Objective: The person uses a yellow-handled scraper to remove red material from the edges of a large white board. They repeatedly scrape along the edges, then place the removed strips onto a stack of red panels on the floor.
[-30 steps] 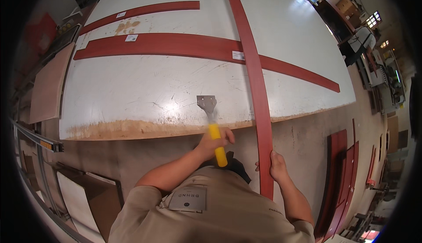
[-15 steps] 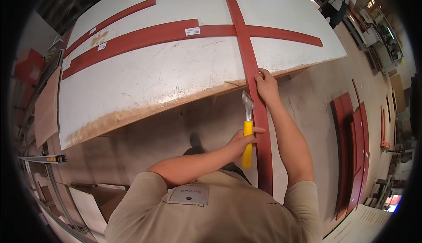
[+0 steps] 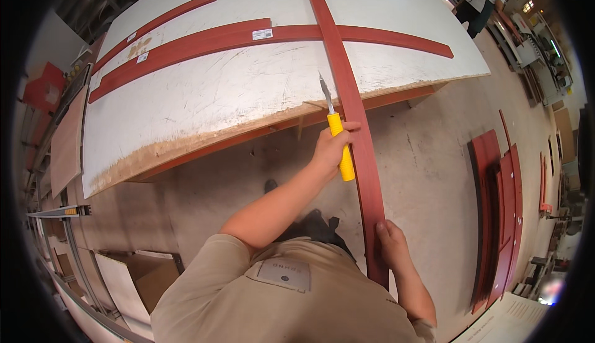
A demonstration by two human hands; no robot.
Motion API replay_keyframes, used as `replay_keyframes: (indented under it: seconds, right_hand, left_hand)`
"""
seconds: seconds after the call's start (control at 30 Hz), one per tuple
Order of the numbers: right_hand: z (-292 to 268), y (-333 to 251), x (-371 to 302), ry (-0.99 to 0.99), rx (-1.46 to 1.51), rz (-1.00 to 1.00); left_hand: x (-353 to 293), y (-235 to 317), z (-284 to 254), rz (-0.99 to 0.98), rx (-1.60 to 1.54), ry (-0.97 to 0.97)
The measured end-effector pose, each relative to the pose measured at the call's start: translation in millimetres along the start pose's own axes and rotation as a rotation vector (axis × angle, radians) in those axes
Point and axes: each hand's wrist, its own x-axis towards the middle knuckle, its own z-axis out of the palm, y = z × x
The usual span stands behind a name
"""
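The long red strip (image 3: 356,120) runs from the white table (image 3: 204,101) down past the edge. The left hand (image 3: 330,149) is closed on a yellow-handled scraper (image 3: 338,138) beside it — the right hand (image 3: 392,242) grips the strip's lower end.

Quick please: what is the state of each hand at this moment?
Left hand: closed around the yellow-handled scraper.
Right hand: its grip is on the near end of the long red strip.

A woodworking shop: big scuffed white worktable (image 3: 204,95), stacked red panels (image 3: 496,213), bare concrete floor (image 3: 427,151).
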Motion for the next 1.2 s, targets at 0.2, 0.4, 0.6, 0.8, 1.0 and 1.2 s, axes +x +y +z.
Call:
replay_keyframes:
  seconds: [0.2, 0.4, 0.6, 0.8, 1.0, 1.2]
  right_hand:
    - [24, -109, 142, 0.019, 0.384, -0.362]
    - [55, -148, 174, 0.031, 0.067, -0.503]
    - [64, -96, 87, 0.186, -0.428, -0.929]
    - [81, -103, 6, -0.186, -0.285, -0.444]
    - [65, -84, 23, 0.017, -0.346, -0.757]
    - [15, -55, -59, 0.310, -0.545, -0.493]
  left_hand:
    - [-67, -21, -6, 0.006, -0.221, -0.122]
    - [-98, -19, -18, -0.093, -0.073, -0.020]
    - [-87, -10, -24, 0.005, -0.049, 0.017]
    - [-99, -4, -22, -0.066, -0.037, -0.061]
    - [-99, -16, -44, 0.132, -0.147, -0.133]
    - [-87, -66, -65, -0.184, -0.290, 0.034]
